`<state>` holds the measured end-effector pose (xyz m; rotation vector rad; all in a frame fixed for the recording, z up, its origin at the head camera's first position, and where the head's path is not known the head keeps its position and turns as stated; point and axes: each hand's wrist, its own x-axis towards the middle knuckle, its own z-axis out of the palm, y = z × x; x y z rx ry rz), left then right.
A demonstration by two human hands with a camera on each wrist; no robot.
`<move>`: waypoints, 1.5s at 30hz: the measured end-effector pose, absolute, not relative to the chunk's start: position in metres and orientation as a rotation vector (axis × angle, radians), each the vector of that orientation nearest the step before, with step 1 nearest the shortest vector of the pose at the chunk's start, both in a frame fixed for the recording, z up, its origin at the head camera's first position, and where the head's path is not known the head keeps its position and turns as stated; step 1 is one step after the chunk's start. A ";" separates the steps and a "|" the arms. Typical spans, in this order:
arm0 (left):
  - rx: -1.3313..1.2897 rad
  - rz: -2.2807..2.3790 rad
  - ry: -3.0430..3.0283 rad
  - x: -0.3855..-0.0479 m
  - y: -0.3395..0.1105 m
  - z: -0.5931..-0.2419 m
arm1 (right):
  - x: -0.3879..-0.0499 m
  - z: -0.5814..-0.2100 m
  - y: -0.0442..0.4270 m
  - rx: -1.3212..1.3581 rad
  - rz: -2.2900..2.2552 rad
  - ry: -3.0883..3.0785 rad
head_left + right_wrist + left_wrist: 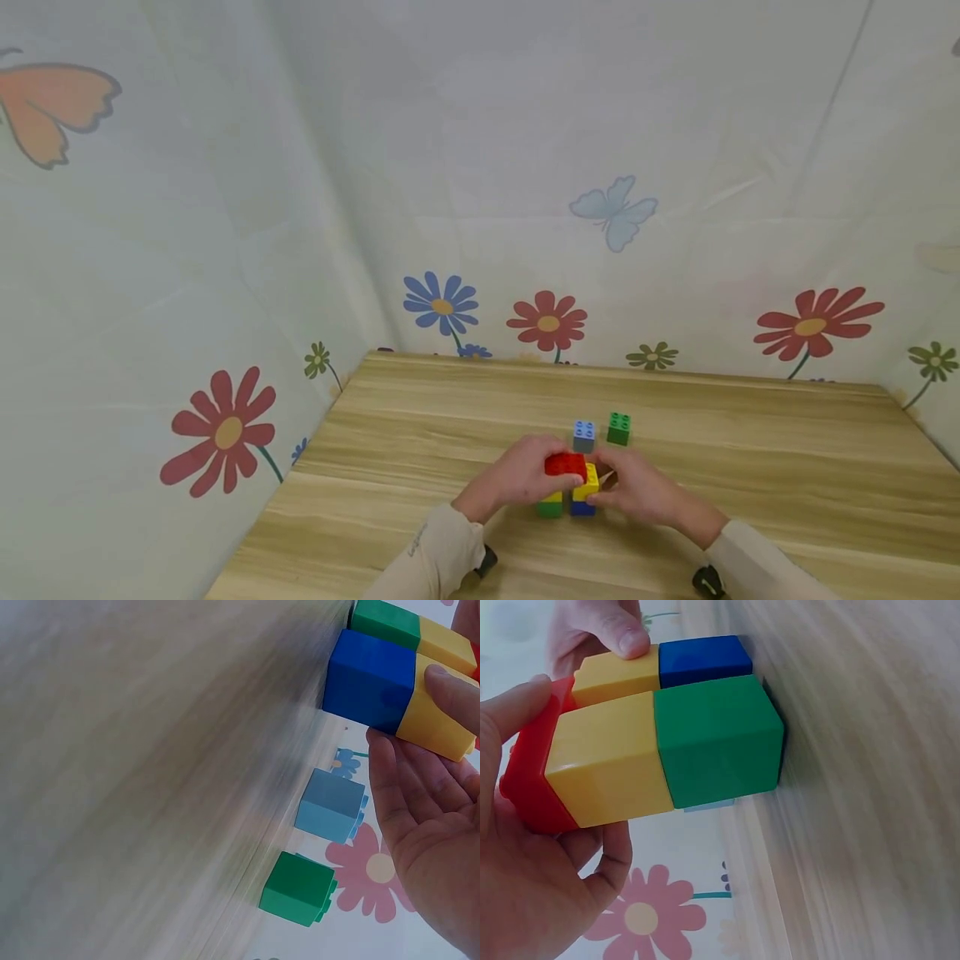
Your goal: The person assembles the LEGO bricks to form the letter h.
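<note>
A red block (566, 464) lies across the top of two short stacks. The left stack is a yellow block (611, 761) on a green block (720, 742); the right one is a yellow block (437, 712) on a dark blue block (369, 681). My left hand (525, 471) grips the red block, thumb on the near side and fingers behind. With thumb and fingers, my right hand (637, 487) pinches the right stack's yellow block. Both stacks stand on the table side by side, with a narrow gap in the head view.
Behind the stacks, a light blue block (584, 436) and another green block (619, 428) stand apart on the wooden table (420, 417). A pale curtain (480, 167) printed with flowers and butterflies hangs along the table's back and left sides.
</note>
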<state>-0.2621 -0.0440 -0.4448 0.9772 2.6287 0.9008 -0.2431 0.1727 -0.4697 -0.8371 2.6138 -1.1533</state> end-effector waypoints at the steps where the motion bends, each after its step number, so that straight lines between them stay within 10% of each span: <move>1: 0.980 0.901 2.631 -0.262 -0.044 -0.445 | -0.243 -0.470 0.172 -0.834 -1.151 2.615; 45: 0.887 1.141 2.593 -0.262 -0.081 -0.464 | -0.241 -0.469 0.171 -0.847 -1.155 2.619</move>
